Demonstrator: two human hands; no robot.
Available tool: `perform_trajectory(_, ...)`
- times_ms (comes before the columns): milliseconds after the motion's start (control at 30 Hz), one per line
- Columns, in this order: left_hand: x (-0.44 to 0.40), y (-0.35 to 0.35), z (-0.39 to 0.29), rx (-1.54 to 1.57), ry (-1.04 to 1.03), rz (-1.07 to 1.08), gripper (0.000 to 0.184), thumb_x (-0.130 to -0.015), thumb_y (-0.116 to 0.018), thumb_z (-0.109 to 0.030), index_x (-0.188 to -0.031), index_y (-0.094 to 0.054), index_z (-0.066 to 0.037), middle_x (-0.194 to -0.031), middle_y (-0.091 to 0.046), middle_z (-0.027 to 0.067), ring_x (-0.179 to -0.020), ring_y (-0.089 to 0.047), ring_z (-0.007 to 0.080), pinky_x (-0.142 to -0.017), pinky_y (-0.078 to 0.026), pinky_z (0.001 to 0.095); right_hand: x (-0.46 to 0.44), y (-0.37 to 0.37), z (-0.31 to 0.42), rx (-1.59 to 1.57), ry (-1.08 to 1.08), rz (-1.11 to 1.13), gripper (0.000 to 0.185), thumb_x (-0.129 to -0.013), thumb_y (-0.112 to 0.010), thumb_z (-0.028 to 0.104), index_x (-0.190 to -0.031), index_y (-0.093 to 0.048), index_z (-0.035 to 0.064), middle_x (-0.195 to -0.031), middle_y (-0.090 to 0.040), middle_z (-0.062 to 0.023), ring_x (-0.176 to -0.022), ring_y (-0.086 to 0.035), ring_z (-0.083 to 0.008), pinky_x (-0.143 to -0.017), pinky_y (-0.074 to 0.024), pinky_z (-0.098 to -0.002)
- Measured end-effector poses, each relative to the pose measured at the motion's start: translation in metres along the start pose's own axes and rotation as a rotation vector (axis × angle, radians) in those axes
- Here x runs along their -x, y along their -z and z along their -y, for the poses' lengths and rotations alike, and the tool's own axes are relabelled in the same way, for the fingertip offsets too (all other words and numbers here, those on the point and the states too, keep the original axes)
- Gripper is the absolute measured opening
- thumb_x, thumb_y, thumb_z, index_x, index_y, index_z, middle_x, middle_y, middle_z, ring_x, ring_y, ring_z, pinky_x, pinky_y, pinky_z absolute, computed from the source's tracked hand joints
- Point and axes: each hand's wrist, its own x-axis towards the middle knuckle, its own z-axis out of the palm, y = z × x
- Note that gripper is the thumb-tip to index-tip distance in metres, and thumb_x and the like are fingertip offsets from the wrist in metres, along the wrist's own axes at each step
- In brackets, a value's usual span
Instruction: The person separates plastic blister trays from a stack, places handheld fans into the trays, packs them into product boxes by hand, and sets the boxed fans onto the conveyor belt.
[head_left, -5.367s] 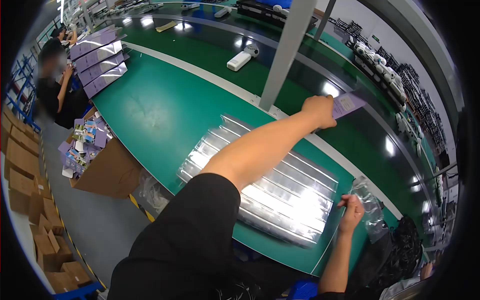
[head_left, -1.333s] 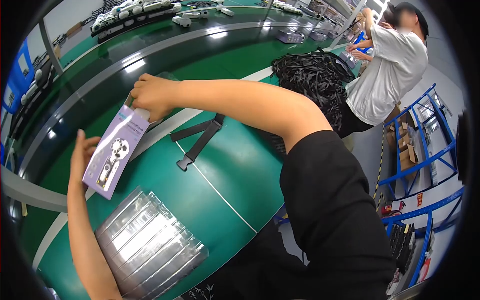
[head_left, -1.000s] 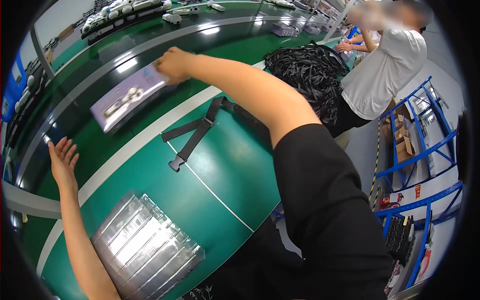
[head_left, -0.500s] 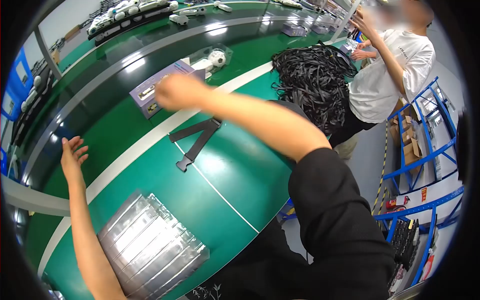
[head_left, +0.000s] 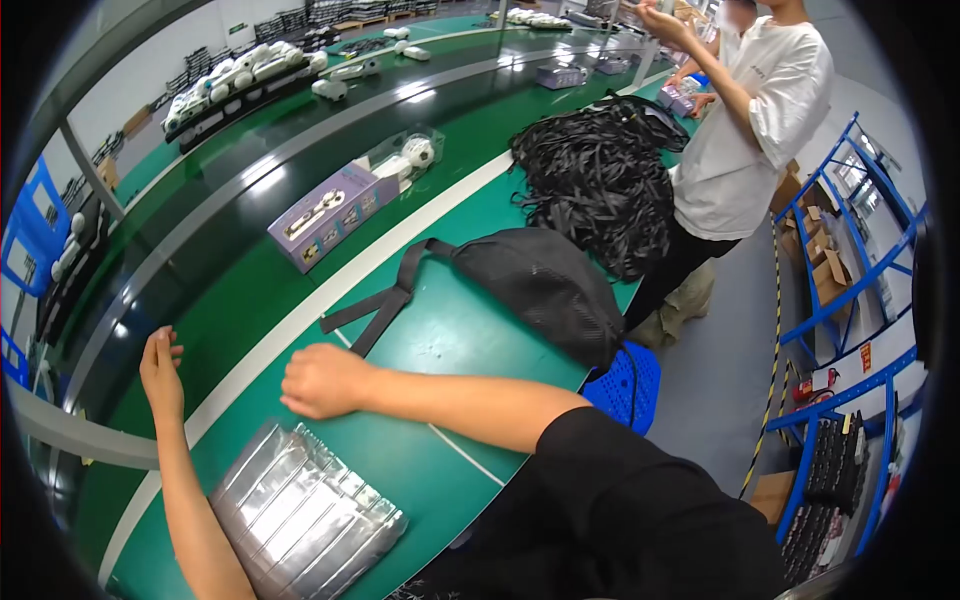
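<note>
Purple carton (head_left: 333, 214) lay released, upper left; right grip (head_left: 325, 382) neared plastic sleeves (head_left: 300, 510), curled, contents hidden; left grip (head_left: 162, 372) half-open, empty.

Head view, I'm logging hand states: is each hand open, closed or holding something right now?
Left hand: loosely open, nothing visible in it.
Right hand: curled closed; whether its grip holds anything cannot be told.
</note>
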Motion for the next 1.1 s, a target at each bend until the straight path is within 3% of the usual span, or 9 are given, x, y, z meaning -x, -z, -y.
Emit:
perform_trajectory(200,0.019,-0.025,-0.037,-0.152,-0.302,0.111,0.026,-0.097,-0.058,-0.022,-0.109,-0.063,0.001,-0.099,-0.065,0.0079,-0.086,-0.061,0.0179,-0.078,-0.047,0.0286,0.000,0.005,0.005,0.044,-0.089,0.054,0.023,-0.081,-0.063,0.025,-0.066,-0.061,0.0074,-0.064,-0.061,-0.0094,-0.068,-0.062,-0.0281,-0.062,-0.0511,-0.0420)
perform_trajectory(333,0.062,-0.050,-0.107,-0.445,-0.650,0.392,0.017,-0.084,-0.066,-0.009,-0.098,-0.065,0.001,-0.095,-0.066,0.0175,-0.087,-0.065,0.0311,-0.079,-0.051,0.0370,0.003,0.004,0.008,0.113,-0.138,-0.049,0.024,-0.082,-0.063,0.024,-0.065,-0.059,0.0082,-0.063,-0.061,-0.0089,-0.064,-0.063,-0.0278,-0.059,-0.0514,-0.0413)
perform_trajectory(467,0.109,-0.055,-0.154,-0.604,-0.495,0.741,0.022,-0.083,-0.068,-0.016,-0.097,-0.069,0.000,-0.093,-0.068,0.0172,-0.088,-0.066,0.0349,-0.080,-0.052,0.0388,-0.001,0.007,0.005,0.128,-0.166,-0.092,0.024,-0.083,-0.062,0.024,-0.065,-0.058,0.0090,-0.063,-0.061,-0.0090,-0.062,-0.064,-0.0278,-0.057,-0.0521,-0.0412)
perform_trajectory(567,0.139,-0.050,-0.153,-0.635,-0.337,0.711,0.029,-0.085,-0.066,-0.027,-0.104,-0.069,-0.005,-0.097,-0.068,0.0178,-0.088,-0.065,0.0358,-0.079,-0.052,0.0408,0.002,0.012,0.006,0.104,-0.189,-0.059,0.024,-0.084,-0.061,0.025,-0.067,-0.059,0.0088,-0.064,-0.063,-0.0104,-0.064,-0.065,-0.0290,-0.059,-0.0529,-0.0427)
perform_trajectory(833,0.147,-0.043,-0.131,-0.479,-0.243,0.561,0.034,-0.091,-0.059,-0.025,-0.117,-0.064,-0.004,-0.093,-0.070,0.0182,-0.087,-0.067,0.0367,-0.079,-0.051,0.0433,-0.001,0.013,0.008,0.070,-0.156,0.044,0.025,-0.086,-0.060,0.028,-0.069,-0.061,0.0087,-0.066,-0.064,-0.0116,-0.065,-0.066,-0.0310,-0.061,-0.0535,-0.0449)
perform_trajectory(933,0.131,-0.019,-0.067,-0.484,-0.340,0.525,0.033,-0.091,-0.058,-0.025,-0.117,-0.064,-0.004,-0.090,-0.070,0.0185,-0.086,-0.067,0.0368,-0.078,-0.051,0.0436,-0.009,-0.042,0.009,0.152,-0.096,0.065,0.026,-0.086,-0.060,0.028,-0.068,-0.060,0.0085,-0.065,-0.064,-0.0108,-0.065,-0.066,-0.0310,-0.060,-0.0532,-0.0452)
perform_trajectory(1100,0.131,-0.013,-0.065,-0.513,-0.269,0.542,0.033,-0.090,-0.058,-0.025,-0.114,-0.065,-0.003,-0.088,-0.070,0.0190,-0.083,-0.068,0.0354,-0.076,-0.052,0.0431,-0.016,-0.048,0.012,0.118,-0.103,0.068,0.028,-0.086,-0.061,0.028,-0.067,-0.060,0.0082,-0.064,-0.063,-0.0099,-0.065,-0.065,-0.0311,-0.059,-0.0525,-0.0448)
